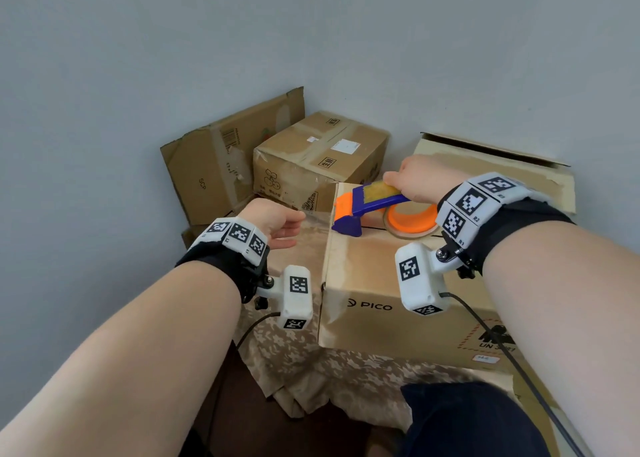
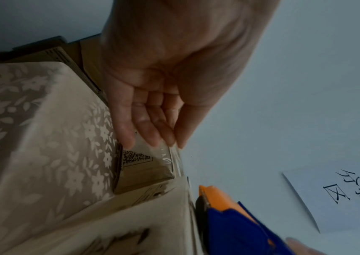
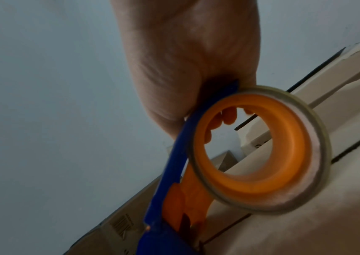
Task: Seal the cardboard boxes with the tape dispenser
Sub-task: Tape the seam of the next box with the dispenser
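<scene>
Several cardboard boxes fill the middle of the head view, and the largest, the PICO box (image 1: 391, 283), sits at centre right on a floral cloth (image 1: 304, 359) that spreads toward the lower centre. Behind it at upper centre stands a taped box (image 1: 318, 155), with a flattened carton (image 1: 214, 166) leaning against the grey wall (image 1: 138, 58) at centre left and an open-flapped box (image 1: 502, 166) at upper right. On the top of the PICO box, at its far left corner, rests the tape dispenser (image 1: 377, 207), blue with an orange front and an orange hub; its long axis runs left to right across the frame, cutter end pointing left at the box edge and tape roll (image 1: 412, 219) to the right, lying on the box top. The right hand (image 1: 426, 179) is closed round the dispenser's blue handle from above, fingers curled under it; in the right wrist view their tips show through the hub's hole. A strip of clear tape (image 1: 317, 218) stretches left from the cutter end, past the box edge. The left hand (image 1: 273, 221), at centre left, pinches that strip's free end between thumb and nearly straight, close-set fingers (image 2: 150, 131), as the left wrist view shows.
</scene>
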A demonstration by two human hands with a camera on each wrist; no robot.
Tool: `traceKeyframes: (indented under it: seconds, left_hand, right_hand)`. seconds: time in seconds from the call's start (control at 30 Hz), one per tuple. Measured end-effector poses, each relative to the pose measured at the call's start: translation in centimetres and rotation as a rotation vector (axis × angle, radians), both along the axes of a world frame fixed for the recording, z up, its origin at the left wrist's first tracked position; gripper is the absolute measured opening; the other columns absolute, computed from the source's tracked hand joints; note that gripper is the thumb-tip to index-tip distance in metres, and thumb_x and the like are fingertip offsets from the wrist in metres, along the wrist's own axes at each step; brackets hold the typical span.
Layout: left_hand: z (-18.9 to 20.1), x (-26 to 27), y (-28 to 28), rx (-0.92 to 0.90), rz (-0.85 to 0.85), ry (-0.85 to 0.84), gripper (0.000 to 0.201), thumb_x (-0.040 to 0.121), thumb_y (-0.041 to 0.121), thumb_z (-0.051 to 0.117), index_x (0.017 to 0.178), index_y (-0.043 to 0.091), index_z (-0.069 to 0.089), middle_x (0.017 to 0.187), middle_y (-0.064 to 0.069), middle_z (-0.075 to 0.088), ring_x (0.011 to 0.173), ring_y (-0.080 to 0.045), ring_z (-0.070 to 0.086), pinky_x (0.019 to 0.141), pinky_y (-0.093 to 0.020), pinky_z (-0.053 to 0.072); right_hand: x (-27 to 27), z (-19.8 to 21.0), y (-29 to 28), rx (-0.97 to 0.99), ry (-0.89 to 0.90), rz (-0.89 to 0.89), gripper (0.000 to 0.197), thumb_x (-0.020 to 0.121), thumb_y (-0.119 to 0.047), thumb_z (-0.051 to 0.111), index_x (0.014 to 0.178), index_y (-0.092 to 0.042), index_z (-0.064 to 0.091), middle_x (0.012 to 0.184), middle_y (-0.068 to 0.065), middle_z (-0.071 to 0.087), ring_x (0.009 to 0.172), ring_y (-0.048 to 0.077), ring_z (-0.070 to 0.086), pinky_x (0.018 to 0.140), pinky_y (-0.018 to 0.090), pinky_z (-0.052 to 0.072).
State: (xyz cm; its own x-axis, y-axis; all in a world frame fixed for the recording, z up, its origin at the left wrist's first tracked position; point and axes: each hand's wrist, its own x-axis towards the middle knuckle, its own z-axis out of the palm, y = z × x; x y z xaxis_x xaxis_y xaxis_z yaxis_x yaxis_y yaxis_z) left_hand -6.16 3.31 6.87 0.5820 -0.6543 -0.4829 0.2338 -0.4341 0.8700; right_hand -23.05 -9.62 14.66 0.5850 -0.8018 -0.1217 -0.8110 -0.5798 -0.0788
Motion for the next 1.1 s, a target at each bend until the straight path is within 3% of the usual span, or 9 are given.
traceKeyframes:
  seconds: [0.07,0.13,0.33,0.43,0.6,0.73,0.9,1.0,1.1]
  left_hand:
    - [-0.4,0.0,-0.1,0.003,-0.021,-0.023,0.013,0.088,0.010,0.065,0.077,0.010,0.059,0.073,-0.003,0.059,0.069,-0.012,0.058,0.073,-0.033,0.055]
    - [-0.8,0.1,-0.2,0.013,-0.045,-0.050,0.015,0.088,0.011,0.066,0.075,0.011,0.058,0.072,-0.002,0.059,0.068,-0.012,0.057,0.077,-0.033,0.055]
    - [-2.1,0.3,-0.8,0.057,-0.110,-0.188,0.013,0.085,0.012,0.068,0.076,0.010,0.059,0.071,-0.003,0.061,0.068,-0.013,0.060,0.074,-0.031,0.053]
    - [-2.4,0.0,-1.2,0.089,-0.164,-0.221,0.015,0.086,0.012,0.066,0.073,0.010,0.058,0.073,-0.004,0.061,0.075,-0.016,0.061,0.079,-0.032,0.054]
    - [-3.2,-0.5,-1.8,0.108,-0.230,-0.238,0.021,0.087,0.012,0.064,0.069,0.011,0.054,0.079,-0.007,0.062,0.077,-0.018,0.059,0.088,-0.035,0.053]
    - [-3.8,-0.8,-2.2,0.093,-0.270,-0.239,0.017,0.087,0.015,0.065,0.073,0.010,0.057,0.086,-0.008,0.065,0.078,-0.017,0.062,0.085,-0.034,0.054]
    - [-3.8,-0.9,-2.2,0.084,-0.374,-0.269,0.022,0.090,0.023,0.063,0.099,0.002,0.064,0.098,-0.009,0.069,0.083,-0.018,0.065,0.083,-0.036,0.054]
    - [-3.5,-0.1,-1.9,0.191,-0.486,-0.447,0.032,0.087,0.035,0.065,0.101,0.007,0.061,0.097,-0.006,0.070,0.086,-0.019,0.066,0.084,-0.037,0.054]
    - [-3.3,0.5,-2.0,0.157,-0.444,-0.500,0.034,0.091,0.031,0.060,0.110,0.003,0.062,0.101,-0.008,0.068,0.093,-0.022,0.065,0.088,-0.040,0.054]
  right_hand:
    - [0.5,-0.2,0.6,-0.044,0.061,-0.011,0.022,0.100,-0.011,0.038,0.107,-0.005,0.058,0.071,0.003,0.038,0.083,0.024,0.054,0.051,0.023,0.031]
    - [1.2,-0.2,1.3,-0.077,0.132,-0.015,0.027,0.098,-0.005,0.038,0.115,-0.002,0.059,0.076,0.004,0.041,0.091,0.026,0.056,0.061,0.026,0.037]
    - [2.6,-1.8,1.9,-0.189,0.086,-0.035,0.011,0.094,-0.012,0.039,0.098,-0.011,0.050,0.092,0.011,0.048,0.098,0.034,0.051,0.091,0.040,0.043]
    - [2.5,-2.3,2.2,-0.236,0.045,-0.086,0.002,0.092,-0.015,0.039,0.089,-0.015,0.040,0.087,0.013,0.047,0.087,0.031,0.044,0.086,0.039,0.040]
    - [3.1,-2.3,2.8,-0.239,0.053,-0.123,0.002,0.089,-0.012,0.041,0.089,-0.013,0.039,0.075,0.008,0.038,0.089,0.033,0.047,0.080,0.039,0.040]
    - [3.2,-2.3,3.2,-0.234,0.036,-0.146,0.003,0.089,-0.011,0.040,0.089,-0.013,0.039,0.084,0.010,0.040,0.095,0.034,0.050,0.083,0.040,0.040]
    - [3.3,-2.4,3.2,-0.224,0.027,-0.178,0.003,0.089,-0.011,0.041,0.091,-0.014,0.041,0.082,0.008,0.038,0.091,0.032,0.047,0.087,0.042,0.042]
    - [3.4,-2.4,3.2,-0.221,0.030,-0.183,0.003,0.088,-0.012,0.041,0.090,-0.015,0.041,0.080,0.007,0.038,0.091,0.031,0.047,0.087,0.042,0.042]
    - [3.3,-2.5,3.3,-0.232,0.023,-0.181,0.003,0.089,-0.012,0.040,0.090,-0.015,0.041,0.084,0.008,0.041,0.096,0.032,0.048,0.087,0.042,0.041]
